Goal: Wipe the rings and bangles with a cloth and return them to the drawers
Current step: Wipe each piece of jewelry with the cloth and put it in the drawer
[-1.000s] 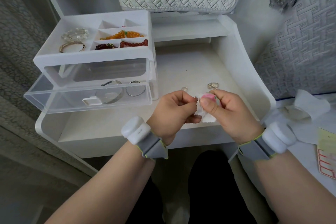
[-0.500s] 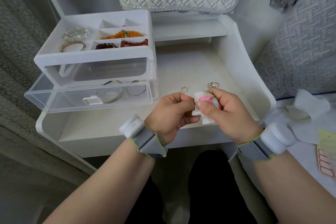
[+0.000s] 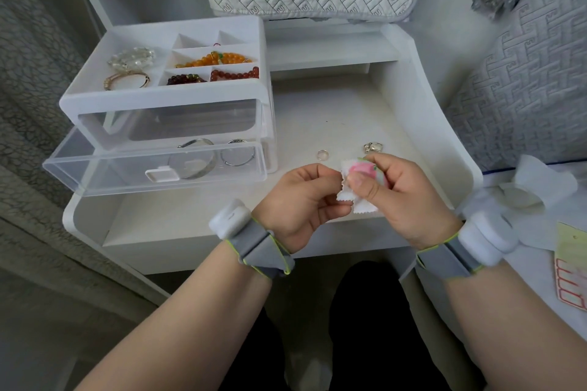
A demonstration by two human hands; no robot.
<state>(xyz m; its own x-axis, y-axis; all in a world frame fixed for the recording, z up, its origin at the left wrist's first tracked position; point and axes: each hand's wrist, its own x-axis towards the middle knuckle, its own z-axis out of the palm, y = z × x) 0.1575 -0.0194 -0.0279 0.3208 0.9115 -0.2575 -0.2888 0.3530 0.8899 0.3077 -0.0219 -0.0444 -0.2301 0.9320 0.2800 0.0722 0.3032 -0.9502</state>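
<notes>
My right hand (image 3: 394, 197) pinches a small white cloth (image 3: 347, 194) with a pink print, thumb pressed on it. My left hand (image 3: 301, 200) has its fingertips curled at the cloth's left edge; whatever it pinches there is hidden. A plain gold ring (image 3: 322, 154) and a silver ornate ring (image 3: 373, 147) lie on the white desk just beyond the hands. The clear lower drawer (image 3: 95, 174) of the white organizer is pulled out, with a silver bangle (image 3: 193, 155) and a thin bangle (image 3: 238, 152) inside.
The organizer's open top tray (image 3: 95, 73) holds bead bracelets, a clear bracelet and a gold bangle. The white desk (image 3: 349, 111) has raised side walls. A quilted cushion sits behind. White tissue (image 3: 536, 187) and a paper card lie on the right.
Both hands shifted slightly toward me with the cloth, uncovering the gold ring on the desk. My right thumb slid over the cloth, exposing more of the pink print.
</notes>
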